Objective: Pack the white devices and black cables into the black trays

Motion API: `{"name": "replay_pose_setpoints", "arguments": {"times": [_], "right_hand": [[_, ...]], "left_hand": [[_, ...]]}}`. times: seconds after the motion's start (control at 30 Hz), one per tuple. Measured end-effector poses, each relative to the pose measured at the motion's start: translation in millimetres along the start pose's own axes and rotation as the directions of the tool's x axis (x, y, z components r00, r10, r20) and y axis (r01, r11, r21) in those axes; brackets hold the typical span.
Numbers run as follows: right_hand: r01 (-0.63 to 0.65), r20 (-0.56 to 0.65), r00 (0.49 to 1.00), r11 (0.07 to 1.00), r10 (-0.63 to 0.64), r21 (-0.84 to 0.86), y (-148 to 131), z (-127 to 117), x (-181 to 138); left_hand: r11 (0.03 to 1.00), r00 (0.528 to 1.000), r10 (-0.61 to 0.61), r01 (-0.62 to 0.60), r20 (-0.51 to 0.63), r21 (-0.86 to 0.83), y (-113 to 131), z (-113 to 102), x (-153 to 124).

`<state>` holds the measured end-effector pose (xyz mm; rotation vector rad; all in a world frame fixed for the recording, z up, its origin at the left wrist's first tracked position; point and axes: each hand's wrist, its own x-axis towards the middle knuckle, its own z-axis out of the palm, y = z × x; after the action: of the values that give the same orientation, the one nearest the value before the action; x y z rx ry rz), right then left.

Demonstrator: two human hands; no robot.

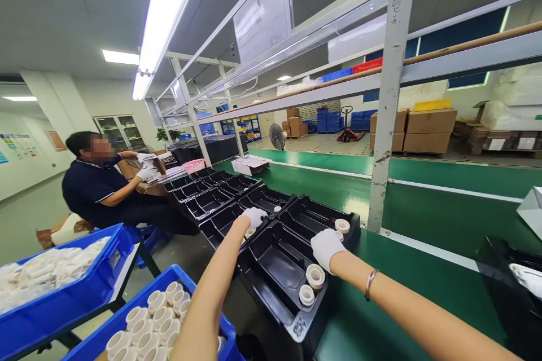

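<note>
My left hand (254,216) pinches a white ring (249,232) at a black tray (271,268); right hand (326,247) rests loosely curled (grip unclear) beside two rings (315,276).

Both gloved hands reach into black plastic trays (271,262) lined along a green conveyor belt (423,220). The left hand (253,217) touches a white ring (249,232) at a tray's edge; the right hand (326,247) rests just above two white rings (315,276). A blue crate (127,318) of rings sits below, and a seated co-worker (101,186) handles parts farther along.
</note>
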<state>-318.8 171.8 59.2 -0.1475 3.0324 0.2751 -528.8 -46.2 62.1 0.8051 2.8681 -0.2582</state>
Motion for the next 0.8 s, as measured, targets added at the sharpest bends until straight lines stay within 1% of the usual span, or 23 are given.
{"name": "replay_pose_setpoints", "arguments": {"times": [0.1,0.17,0.27,0.33,0.4,0.47,0.53,0.63,0.7,0.73,0.8], "right_hand": [[-0.003,0.032,0.999,1.0,0.003,0.011,5,4,-36],[-0.013,0.058,0.998,1.0,0.012,0.026,19,7,-66],[-0.047,0.111,0.993,0.998,0.043,0.034,53,13,-109],[-0.065,0.136,0.989,0.998,0.061,0.027,80,20,-133],[-0.088,0.136,0.987,0.996,0.084,0.022,106,27,-152],[-0.118,0.122,0.986,0.993,0.114,0.021,127,33,-167],[-0.136,0.107,0.985,0.99,0.132,0.031,141,39,-176],[-0.127,0.088,0.989,0.991,0.122,0.05,154,49,-184],[-0.109,0.053,0.993,0.993,0.106,0.052,162,63,-187],[-0.095,0.012,0.995,0.994,0.094,0.05,166,72,-188],[-0.044,-0.137,0.989,0.997,0.053,0.069,174,92,-190]], "left_hand": [[0.993,0.993,0.114,-0.114,-0.01,0.017,13,9,-14],[0.982,0.982,0.189,-0.189,-0.025,0.019,33,14,-25],[0.96,0.959,0.28,-0.28,-0.052,0.013,79,18,-41],[0.949,0.947,0.315,-0.315,-0.066,0.014,113,17,-49],[0.941,0.938,0.337,-0.337,-0.077,0.018,145,13,-55],[0.935,0.931,0.354,-0.353,-0.085,0.025,172,8,-58],[0.933,0.928,0.361,-0.359,-0.092,0.035,192,2,-60],[0.936,0.929,0.351,-0.349,-0.115,0.041,216,-8,-64],[0.939,0.928,0.342,-0.342,-0.145,0.027,227,-15,-72],[0.94,0.927,0.34,-0.342,-0.161,0.014,230,-20,-78],[0.939,0.924,0.333,-0.343,-0.188,-0.021,227,-30,-95]]}}
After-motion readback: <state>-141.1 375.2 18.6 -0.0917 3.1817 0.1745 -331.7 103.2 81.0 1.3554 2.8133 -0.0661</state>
